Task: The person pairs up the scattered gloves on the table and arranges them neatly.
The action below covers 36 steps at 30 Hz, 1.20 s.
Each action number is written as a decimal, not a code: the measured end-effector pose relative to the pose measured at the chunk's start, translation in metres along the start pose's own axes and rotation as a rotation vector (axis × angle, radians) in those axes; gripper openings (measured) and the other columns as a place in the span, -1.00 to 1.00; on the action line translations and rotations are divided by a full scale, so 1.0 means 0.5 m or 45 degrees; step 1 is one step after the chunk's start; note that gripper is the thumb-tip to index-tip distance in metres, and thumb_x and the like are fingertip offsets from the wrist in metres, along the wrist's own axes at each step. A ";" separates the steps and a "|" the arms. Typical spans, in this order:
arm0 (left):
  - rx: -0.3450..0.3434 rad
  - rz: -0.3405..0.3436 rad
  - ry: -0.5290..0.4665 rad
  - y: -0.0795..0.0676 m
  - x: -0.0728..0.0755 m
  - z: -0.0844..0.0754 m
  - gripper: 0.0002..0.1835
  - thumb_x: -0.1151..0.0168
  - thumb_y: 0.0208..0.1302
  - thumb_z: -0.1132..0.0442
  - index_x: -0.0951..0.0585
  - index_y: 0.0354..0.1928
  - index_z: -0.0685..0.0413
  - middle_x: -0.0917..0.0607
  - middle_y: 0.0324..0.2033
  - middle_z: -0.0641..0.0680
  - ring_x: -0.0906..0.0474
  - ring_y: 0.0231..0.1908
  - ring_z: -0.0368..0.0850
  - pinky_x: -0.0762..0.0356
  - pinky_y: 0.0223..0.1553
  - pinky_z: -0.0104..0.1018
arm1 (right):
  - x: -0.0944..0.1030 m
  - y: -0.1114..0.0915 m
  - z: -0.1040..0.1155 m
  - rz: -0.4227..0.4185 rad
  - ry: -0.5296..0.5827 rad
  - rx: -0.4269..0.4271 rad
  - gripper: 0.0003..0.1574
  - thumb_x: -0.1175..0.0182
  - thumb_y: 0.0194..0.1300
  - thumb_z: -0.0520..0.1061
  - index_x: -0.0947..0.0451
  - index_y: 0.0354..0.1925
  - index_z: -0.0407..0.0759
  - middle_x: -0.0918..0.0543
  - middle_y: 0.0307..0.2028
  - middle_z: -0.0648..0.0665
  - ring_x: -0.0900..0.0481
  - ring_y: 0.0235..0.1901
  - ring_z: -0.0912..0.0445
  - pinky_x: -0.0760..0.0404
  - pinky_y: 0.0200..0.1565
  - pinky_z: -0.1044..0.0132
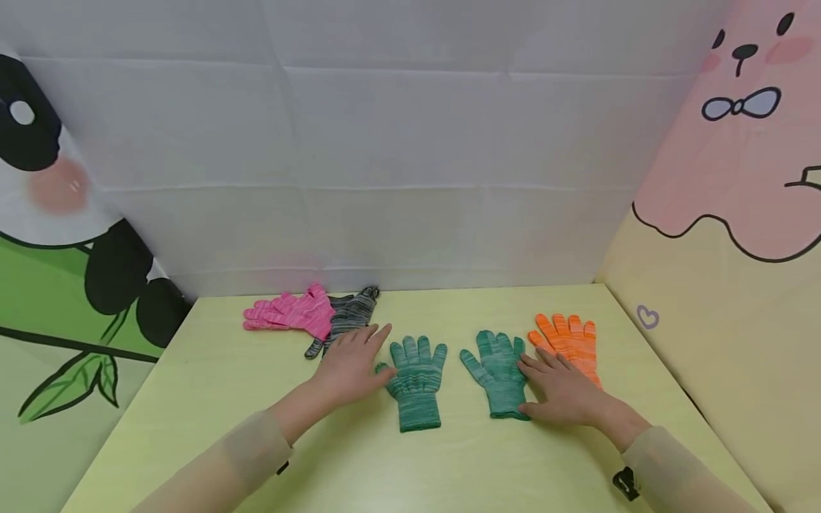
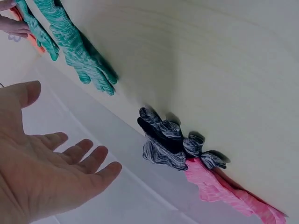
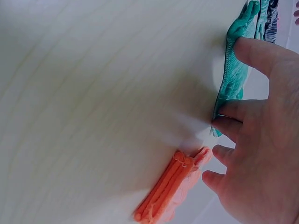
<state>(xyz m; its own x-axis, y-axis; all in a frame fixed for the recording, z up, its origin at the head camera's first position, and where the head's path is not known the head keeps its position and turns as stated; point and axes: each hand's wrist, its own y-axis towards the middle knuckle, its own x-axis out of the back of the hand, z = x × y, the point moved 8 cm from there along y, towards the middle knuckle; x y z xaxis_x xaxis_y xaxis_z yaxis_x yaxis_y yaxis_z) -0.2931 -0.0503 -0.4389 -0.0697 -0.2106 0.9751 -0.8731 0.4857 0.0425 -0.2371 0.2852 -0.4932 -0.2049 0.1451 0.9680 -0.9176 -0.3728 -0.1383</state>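
Note:
Two green striped knit gloves lie flat with fingers pointing away from me. Beside the left green glove [image 1: 418,395] is my left hand [image 1: 346,369], fingers spread; its thumb overlaps that glove's thumb in the head view. In the left wrist view this hand [image 2: 60,172] holds nothing. My right hand [image 1: 567,390] touches the right edge of the other green glove [image 1: 499,374] with thumb and fingertips, its fingers extended. Partly behind the right hand lies an orange glove [image 1: 580,345], flat on the table.
At the back left, a pink glove [image 1: 288,312] overlaps a black-and-grey glove [image 1: 353,313]. The pale wooden table [image 1: 385,474] meets a white cloth wall [image 1: 410,228] behind and printed cartoon panels at both sides.

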 end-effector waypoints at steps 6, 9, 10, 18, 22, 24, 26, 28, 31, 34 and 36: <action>0.067 -0.061 -0.119 -0.019 -0.002 0.014 -0.56 -0.31 0.37 -0.06 -0.65 0.15 0.04 -0.57 0.11 0.16 -0.43 0.19 0.21 -0.46 0.17 0.17 | 0.002 -0.001 0.002 0.000 -0.006 -0.002 0.13 -0.20 0.33 0.45 -0.25 0.53 -0.24 -0.21 0.54 -0.23 0.09 0.54 -0.34 0.08 0.45 -0.35; 0.068 -0.050 -0.141 -0.030 -0.013 0.011 -0.76 -0.34 0.34 -0.02 -0.72 -0.13 -0.05 -0.58 -0.10 0.07 -0.46 0.00 0.12 -0.53 -0.01 0.08 | 0.002 -0.002 0.003 -0.002 -0.010 -0.004 0.12 -0.22 0.33 0.44 -0.25 0.53 -0.24 -0.21 0.54 -0.23 0.09 0.55 -0.34 0.08 0.45 -0.35; 0.069 -0.041 -0.131 -0.033 -0.020 0.010 -0.79 -0.35 0.33 -0.02 -0.71 -0.20 -0.07 -0.57 -0.16 0.04 -0.46 -0.07 0.08 -0.54 -0.07 0.03 | 0.003 -0.003 0.003 -0.006 -0.011 0.001 0.11 -0.22 0.33 0.43 -0.26 0.52 -0.25 -0.21 0.54 -0.23 0.09 0.54 -0.34 0.07 0.45 -0.36; 0.084 0.024 0.048 -0.035 -0.086 -0.015 -0.56 -0.34 0.27 -0.27 -0.50 -0.43 -0.10 -0.41 -0.37 -0.02 -0.34 -0.31 -0.04 -0.41 -0.32 -0.12 | 0.000 -0.002 0.004 -0.026 0.001 0.017 0.12 -0.20 0.33 0.45 -0.27 0.52 -0.26 -0.22 0.54 -0.24 0.08 0.54 -0.35 0.08 0.45 -0.35; 0.110 0.020 0.164 -0.026 -0.100 -0.029 -0.42 -0.32 0.23 -0.34 -0.61 -0.26 0.08 -0.48 -0.30 0.07 -0.43 -0.23 0.06 -0.49 -0.27 0.01 | -0.002 -0.001 0.007 -0.037 0.017 0.031 0.10 -0.23 0.33 0.41 -0.27 0.51 -0.28 -0.23 0.53 -0.27 0.08 0.53 -0.37 0.07 0.43 -0.38; 0.132 0.031 0.184 -0.023 -0.106 -0.032 -0.36 -0.33 0.22 -0.35 -0.64 -0.13 0.15 -0.52 -0.26 0.10 -0.46 -0.19 0.08 -0.51 -0.24 0.04 | -0.002 -0.001 0.007 -0.039 0.024 0.033 0.10 -0.24 0.33 0.40 -0.27 0.51 -0.28 -0.23 0.53 -0.28 0.08 0.53 -0.37 0.07 0.43 -0.38; 0.150 0.045 0.190 -0.023 -0.108 -0.035 -0.33 -0.34 0.22 -0.34 -0.65 -0.09 0.19 -0.53 -0.25 0.11 -0.46 -0.19 0.08 -0.52 -0.23 0.05 | -0.003 -0.001 0.007 -0.034 0.020 0.030 0.11 -0.23 0.33 0.41 -0.27 0.51 -0.28 -0.22 0.53 -0.27 0.08 0.53 -0.37 0.08 0.44 -0.38; 0.158 0.046 0.189 -0.022 -0.108 -0.036 -0.35 -0.36 0.21 -0.33 -0.64 -0.11 0.19 -0.52 -0.25 0.11 -0.46 -0.19 0.08 -0.52 -0.23 0.05 | -0.003 -0.001 0.007 -0.028 0.015 0.025 0.11 -0.22 0.33 0.42 -0.26 0.52 -0.27 -0.22 0.53 -0.26 0.08 0.54 -0.36 0.08 0.44 -0.37; 0.145 0.015 0.196 -0.020 -0.102 -0.036 -0.40 -0.40 0.21 -0.28 -0.62 -0.17 0.18 -0.52 -0.26 0.12 -0.46 -0.20 0.09 -0.53 -0.25 0.04 | -0.004 0.000 0.004 -0.029 0.014 0.022 0.11 -0.21 0.34 0.43 -0.25 0.52 -0.26 -0.22 0.54 -0.24 0.08 0.54 -0.35 0.08 0.45 -0.35; 0.129 -0.020 0.193 -0.015 -0.096 -0.033 -0.50 -0.42 0.22 -0.19 -0.60 -0.25 0.14 -0.52 -0.27 0.12 -0.47 -0.21 0.10 -0.53 -0.29 0.04 | -0.005 0.000 0.002 -0.031 0.017 0.018 0.10 -0.21 0.34 0.42 -0.25 0.53 -0.24 -0.22 0.54 -0.23 0.08 0.54 -0.34 0.08 0.45 -0.34; 0.126 -0.043 0.178 -0.012 -0.092 -0.028 -0.58 -0.44 0.23 -0.12 -0.59 -0.31 0.10 -0.51 -0.30 0.11 -0.46 -0.24 0.08 -0.53 -0.32 0.02 | -0.004 0.000 0.001 -0.032 0.020 0.015 0.10 -0.21 0.34 0.42 -0.25 0.53 -0.24 -0.22 0.54 -0.23 0.08 0.54 -0.34 0.08 0.45 -0.35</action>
<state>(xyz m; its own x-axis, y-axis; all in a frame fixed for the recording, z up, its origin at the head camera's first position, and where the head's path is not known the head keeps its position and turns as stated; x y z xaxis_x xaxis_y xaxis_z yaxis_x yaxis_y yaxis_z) -0.2776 -0.0316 -0.4807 0.0223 -0.1017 0.9946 -0.9174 0.3933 0.0608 -0.2366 0.2842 -0.4951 -0.1870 0.1688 0.9678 -0.9183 -0.3799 -0.1112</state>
